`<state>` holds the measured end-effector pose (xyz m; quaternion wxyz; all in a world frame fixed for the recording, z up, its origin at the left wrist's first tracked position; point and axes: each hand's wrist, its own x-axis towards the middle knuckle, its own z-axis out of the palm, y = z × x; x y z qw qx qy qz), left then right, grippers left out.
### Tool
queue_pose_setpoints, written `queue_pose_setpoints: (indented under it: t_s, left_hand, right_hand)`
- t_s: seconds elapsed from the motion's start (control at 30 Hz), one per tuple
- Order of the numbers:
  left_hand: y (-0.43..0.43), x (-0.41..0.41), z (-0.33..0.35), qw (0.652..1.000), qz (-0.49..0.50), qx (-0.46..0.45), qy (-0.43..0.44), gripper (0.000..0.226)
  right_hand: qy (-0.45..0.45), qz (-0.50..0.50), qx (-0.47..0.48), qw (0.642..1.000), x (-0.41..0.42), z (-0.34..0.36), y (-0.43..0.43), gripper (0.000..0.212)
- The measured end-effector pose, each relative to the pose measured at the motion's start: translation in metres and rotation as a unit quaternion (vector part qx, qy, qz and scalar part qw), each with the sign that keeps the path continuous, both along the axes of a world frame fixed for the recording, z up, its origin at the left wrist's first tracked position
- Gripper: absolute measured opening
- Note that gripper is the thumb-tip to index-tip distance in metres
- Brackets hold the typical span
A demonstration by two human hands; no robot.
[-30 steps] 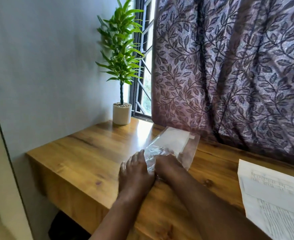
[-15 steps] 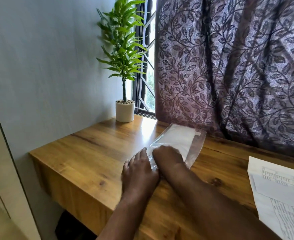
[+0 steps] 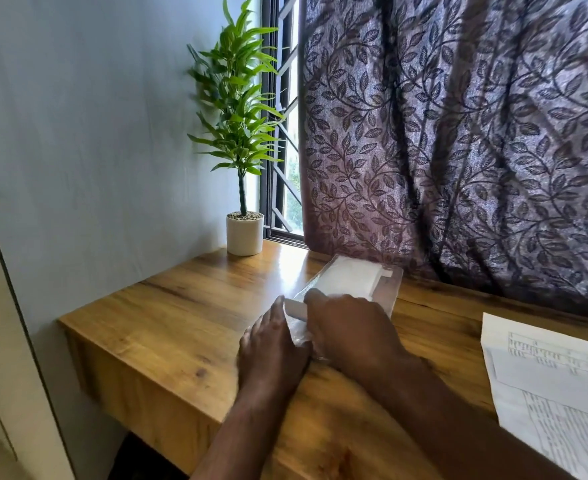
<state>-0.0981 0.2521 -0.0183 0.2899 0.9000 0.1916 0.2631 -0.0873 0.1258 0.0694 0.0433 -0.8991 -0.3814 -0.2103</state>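
A clear plastic bag [image 3: 354, 277] with a flat white item inside lies on the wooden desk [image 3: 181, 327], its far end close to the curtain. My right hand [image 3: 353, 329] covers the bag's near end, fingers curled over it and gripping the crumpled plastic. My left hand [image 3: 271, 348] lies flat beside it with straight fingers, touching the bag's near left edge. Between the two hands a white folded strip of the bag shows. The part of the bag beneath my right hand is hidden.
A potted green plant [image 3: 244, 233] stands at the desk's back left corner by the window. A patterned purple curtain [image 3: 458, 133] hangs along the back. Printed papers [image 3: 548, 386] lie at the right. The desk's left edge drops off beside a grey wall.
My right hand has slid a little farther over the bag's near end, which now shows a folded white strip. My left hand stays flat beside it.
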Motion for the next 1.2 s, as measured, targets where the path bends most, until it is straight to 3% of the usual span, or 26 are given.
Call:
queue_pose_setpoints:
  t_s: [0.3, 0.43, 0.53, 0.63, 0.7, 0.8, 0.87, 0.93, 1.03, 1.13, 1.2]
  left_hand:
    - [-0.002, -0.002, 0.004, 1.0, -0.002, 0.028, 0.01, 0.06]
    - [-0.006, -0.003, 0.008, 0.998, -0.001, 0.055, 0.027, 0.066]
    - [-0.009, -0.006, 0.011, 0.999, -0.013, 0.042, -0.024, 0.066]
    - [-0.016, -0.008, 0.013, 0.987, -0.04, 0.037, -0.15, 0.055]
    - [-0.034, -0.013, 0.023, 0.977, -0.068, -0.001, -0.203, 0.051]
    - [-0.082, -0.011, 0.044, 0.96, -0.137, -0.139, -0.199, 0.047]
    - [-0.117, -0.001, 0.06, 0.924, -0.215, -0.272, -0.163, 0.054]
    - [-0.151, 0.012, 0.072, 0.877, -0.288, -0.363, -0.125, 0.047]
    - [-0.191, 0.034, 0.077, 0.861, -0.328, -0.374, -0.108, 0.026]
    - [-0.217, 0.06, 0.07, 0.82, -0.354, -0.447, -0.056, 0.016]
    - [-0.225, 0.076, 0.059, 0.82, -0.362, -0.442, -0.024, 0.012]
  right_hand:
    - [-0.061, 0.049, 0.173, 0.982, -0.014, 0.061, -0.067, 0.011]
    - [-0.085, 0.051, 0.277, 0.956, -0.013, 0.084, -0.103, 0.022]
    - [-0.11, 0.021, 0.319, 0.941, -0.014, 0.097, -0.131, 0.026]
    - [-0.086, -0.018, 0.351, 0.932, -0.015, 0.108, -0.168, 0.02]
    - [-0.092, -0.04, 0.372, 0.923, -0.013, 0.111, -0.19, 0.02]
    - [-0.096, -0.076, 0.397, 0.91, -0.013, 0.112, -0.221, 0.022]
    - [-0.098, -0.094, 0.421, 0.897, -0.013, 0.11, -0.245, 0.023]
    - [-0.092, -0.111, 0.449, 0.882, -0.013, 0.106, -0.271, 0.02]
    - [-0.065, -0.114, 0.492, 0.86, -0.014, 0.099, -0.314, 0.015]
    - [-0.047, -0.124, 0.537, 0.833, -0.015, 0.086, -0.358, 0.015]
    - [-0.023, -0.137, 0.573, 0.808, -0.014, 0.074, -0.383, 0.016]
